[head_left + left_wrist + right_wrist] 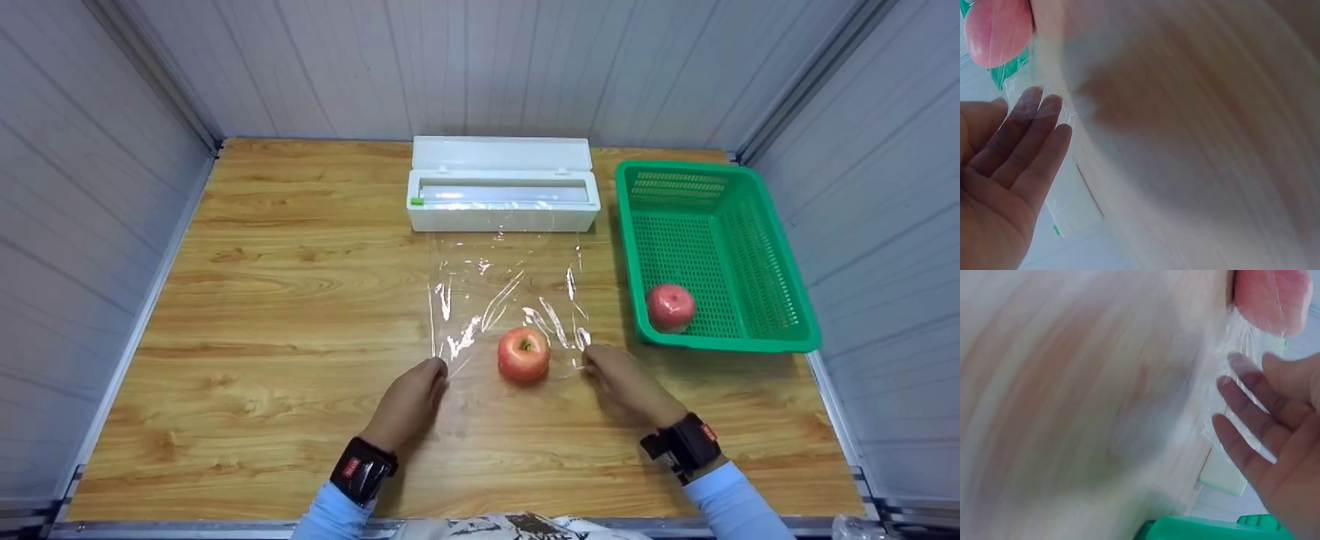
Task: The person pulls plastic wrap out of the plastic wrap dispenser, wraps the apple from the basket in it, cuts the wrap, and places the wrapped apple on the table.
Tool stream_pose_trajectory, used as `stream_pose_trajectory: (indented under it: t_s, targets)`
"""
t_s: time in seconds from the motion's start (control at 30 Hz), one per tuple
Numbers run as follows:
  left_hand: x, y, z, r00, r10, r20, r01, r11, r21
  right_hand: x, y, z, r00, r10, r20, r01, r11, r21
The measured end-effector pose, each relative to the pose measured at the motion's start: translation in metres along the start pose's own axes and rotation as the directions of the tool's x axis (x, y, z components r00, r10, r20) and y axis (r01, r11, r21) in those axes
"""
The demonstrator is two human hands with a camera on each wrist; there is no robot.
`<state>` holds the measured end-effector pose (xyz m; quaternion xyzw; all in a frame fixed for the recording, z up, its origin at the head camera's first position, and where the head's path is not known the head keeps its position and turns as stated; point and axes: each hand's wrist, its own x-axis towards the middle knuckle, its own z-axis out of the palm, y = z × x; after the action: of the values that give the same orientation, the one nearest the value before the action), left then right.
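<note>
I wear light-blue fabric sleeves (330, 515), which end at chunky black wrist straps (684, 444). Each strap carries a small red rectangular tag (351, 467) with pale marks; the left one has a glossy black face. My white cloth garment (480, 528) is printed with dark lettering and a brownish patch.

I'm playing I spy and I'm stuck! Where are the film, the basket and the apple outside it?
Film (501, 300), head view: a shiny crease mid-sheet.
Basket (733, 344), head view: the rim nearest the person.
Apple (519, 359), head view: its top, beside the stem.
</note>
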<state>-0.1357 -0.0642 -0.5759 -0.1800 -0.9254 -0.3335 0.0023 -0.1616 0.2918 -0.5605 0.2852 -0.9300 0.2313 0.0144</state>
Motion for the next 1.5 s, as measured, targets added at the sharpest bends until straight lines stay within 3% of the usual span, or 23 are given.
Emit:
stream_pose_trajectory:
  t_s: [0.13, 0.27, 0.5, 0.73, 0.83, 0.93, 1.07, 1.3, 1.5]
  targets:
    - [0.005, 0.0, -0.001, 0.999, -0.011, -0.031, 0.01, 1.0, -0.02, 0.005, 0.0, 0.0, 0.995, 0.104, 0.002, -0.103, 0.992, -0.067]
    - [0.01, 0.001, -0.004, 0.998, 0.001, -0.062, -0.002, 1.0, -0.007, 0.01, -0.001, -0.002, 0.991, 0.136, -0.012, -0.136, 0.987, -0.085]
    - [0.018, 0.0, -0.003, 0.999, -0.01, -0.053, 0.009, 1.0, -0.024, 0.016, 0.0, -0.004, 0.956, 0.289, 0.057, -0.294, 0.949, 0.116]
    - [0.032, -0.002, -0.003, 0.995, -0.1, -0.011, 0.098, 0.988, -0.122, 0.025, 0.0, -0.004, 0.97, 0.245, 0.002, -0.243, 0.963, 0.119]
    - [0.038, -0.004, -0.002, 0.994, -0.112, -0.014, 0.109, 0.983, -0.147, 0.03, -0.001, -0.002, 0.973, 0.23, -0.032, -0.223, 0.965, 0.137]
    - [0.043, -0.004, -0.002, 0.995, -0.088, -0.053, 0.08, 0.987, -0.141, 0.033, -0.002, -0.001, 0.969, 0.244, -0.045, -0.236, 0.962, 0.138]
    - [0.047, -0.004, -0.004, 0.994, -0.07, -0.085, 0.059, 0.991, -0.119, 0.037, -0.003, -0.001, 0.963, 0.261, -0.062, -0.256, 0.964, 0.079]
    - [0.056, -0.005, -0.007, 0.994, -0.071, -0.082, 0.063, 0.993, -0.1, 0.048, -0.004, -0.001, 0.962, 0.247, -0.12, -0.259, 0.961, -0.093]
    - [0.067, -0.006, -0.009, 0.989, -0.121, -0.085, 0.112, 0.988, -0.105, 0.062, -0.002, 0.0, 0.933, 0.316, -0.174, -0.315, 0.948, 0.035]
